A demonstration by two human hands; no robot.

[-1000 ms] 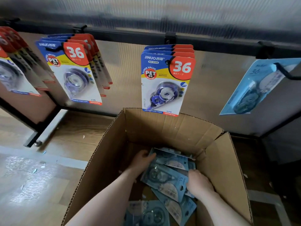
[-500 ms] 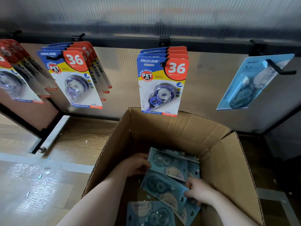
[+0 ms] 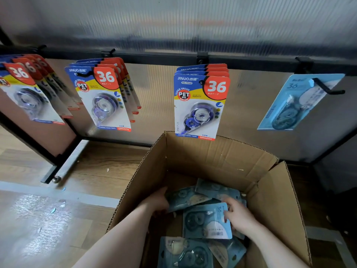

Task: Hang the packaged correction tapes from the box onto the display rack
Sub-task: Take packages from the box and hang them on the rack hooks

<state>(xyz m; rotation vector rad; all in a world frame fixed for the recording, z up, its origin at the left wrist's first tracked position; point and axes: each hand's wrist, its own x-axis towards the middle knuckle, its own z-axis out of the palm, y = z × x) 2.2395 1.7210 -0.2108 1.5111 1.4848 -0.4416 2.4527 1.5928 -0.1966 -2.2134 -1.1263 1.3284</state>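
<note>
Both hands are down in the cardboard box point(image 3: 280, 206); the right hand point(image 3: 239, 215) pinches the right edge of the top light-blue correction tape pack point(image 3: 206, 221), while the left hand point(image 3: 157, 200) grips the pack point(image 3: 185, 197) behind it. The right-hand pack lies flat, long axis running left to right, its header end toward the right hand; the right rack hook point(image 3: 328, 89), bearing one matching pack point(image 3: 297, 102), stands above and to the right, so the right hand looks nearer.

This looks like a stationery shop or its stockroom. A black display rack point(image 3: 193, 59) carries hooks point(image 3: 328, 88) loaded with rows of identical carded correction tapes point(image 3: 201, 105), printed with brand name, model number and "36". On the wooden floor point(image 3: 96, 167) below stands an open cardboard box point(image 3: 274, 190) holding more of the same goods, in light blue packs point(image 3: 207, 222).
</note>
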